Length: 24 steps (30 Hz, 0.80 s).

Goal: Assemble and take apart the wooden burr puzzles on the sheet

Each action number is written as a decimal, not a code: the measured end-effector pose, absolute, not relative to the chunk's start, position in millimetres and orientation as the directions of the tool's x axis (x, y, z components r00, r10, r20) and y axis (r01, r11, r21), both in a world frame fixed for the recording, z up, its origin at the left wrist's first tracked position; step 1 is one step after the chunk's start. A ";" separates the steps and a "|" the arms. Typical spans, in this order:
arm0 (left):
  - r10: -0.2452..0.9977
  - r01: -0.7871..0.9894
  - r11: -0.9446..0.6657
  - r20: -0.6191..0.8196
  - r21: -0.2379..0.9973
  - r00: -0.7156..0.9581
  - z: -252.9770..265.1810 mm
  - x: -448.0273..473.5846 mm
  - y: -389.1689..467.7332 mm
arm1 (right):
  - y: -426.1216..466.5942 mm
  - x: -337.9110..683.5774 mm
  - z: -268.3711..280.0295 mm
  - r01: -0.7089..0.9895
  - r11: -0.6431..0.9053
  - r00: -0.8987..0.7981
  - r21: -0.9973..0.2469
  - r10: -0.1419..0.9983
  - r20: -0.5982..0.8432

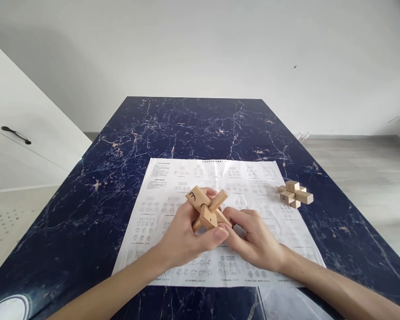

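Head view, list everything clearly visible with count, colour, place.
Held block assembly: 1, light wood, in hands
Second block assembly: 1, light wood, sheet's right edge
Printed sheet: 1, white, on table
Table: 1, marbled dark blue, centre
Cabinet: 1, white, left
Handle: 1, black, on cabinet
Wall: 1, pale grey, back
Floor: 1, pale grey, right
Cut-off round item: 1, white, lower left
Left hand: 1, bare, lower centre
Right hand: 1, bare, beside left

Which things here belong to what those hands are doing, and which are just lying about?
Likely in use:
Wooden assembly, held by the left hand and right hand
Printed sheet beneath, diagrams apparently for reference

Seemingly just lying about:
Second wooden assembly, by the sheet's right edge
Round white item, lower left, partly cut off
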<state>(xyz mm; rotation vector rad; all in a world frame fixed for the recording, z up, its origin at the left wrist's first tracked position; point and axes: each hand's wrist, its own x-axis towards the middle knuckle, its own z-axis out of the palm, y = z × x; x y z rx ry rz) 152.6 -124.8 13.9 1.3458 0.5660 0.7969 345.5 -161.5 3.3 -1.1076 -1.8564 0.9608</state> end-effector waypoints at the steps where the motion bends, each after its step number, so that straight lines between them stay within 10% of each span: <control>1: 0.789 -0.194 0.019 0.104 0.981 0.605 11.9 152.5 -124.9 | -161.5 345.5 3.5 0.344 0.366 -0.339 -0.865 0.907 0.249; 24: 0.723 -0.268 -0.040 0.213 0.963 0.658 8.5 152.6 -126.5 | -162.5 345.8 4.7 0.366 0.508 -0.373 -0.780 0.848 0.377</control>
